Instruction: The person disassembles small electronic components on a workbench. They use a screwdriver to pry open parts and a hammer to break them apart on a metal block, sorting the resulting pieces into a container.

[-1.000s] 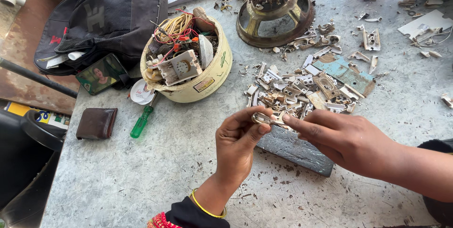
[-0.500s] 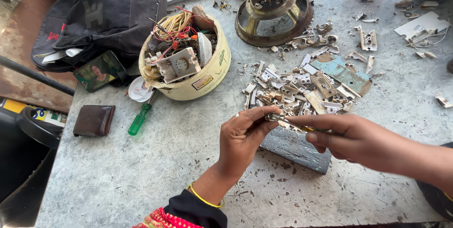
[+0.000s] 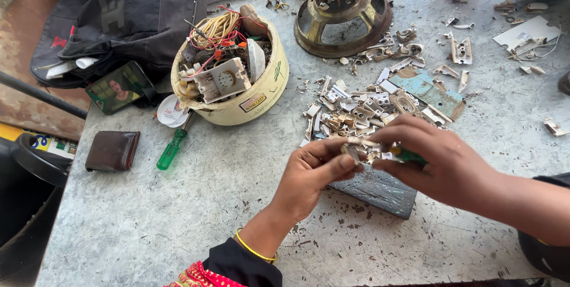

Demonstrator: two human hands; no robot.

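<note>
Left hand (image 3: 312, 174) pinches small metal part (image 3: 355, 151); right hand (image 3: 442, 165) grips green-handled tool (image 3: 407, 156) against it.

We hold our left hand (image 3: 312, 174) and right hand (image 3: 436, 162) together, fingertips pinched, forearms converging from the near edge.

Worn grey metal tabletop (image 3: 178, 222), scratched and speckled with dark flecks, fills most of the view. Reddish-brown floor (image 3: 24, 32) shows at far left. Bright, even daylight; soft shadows fall beneath objects.
</note>
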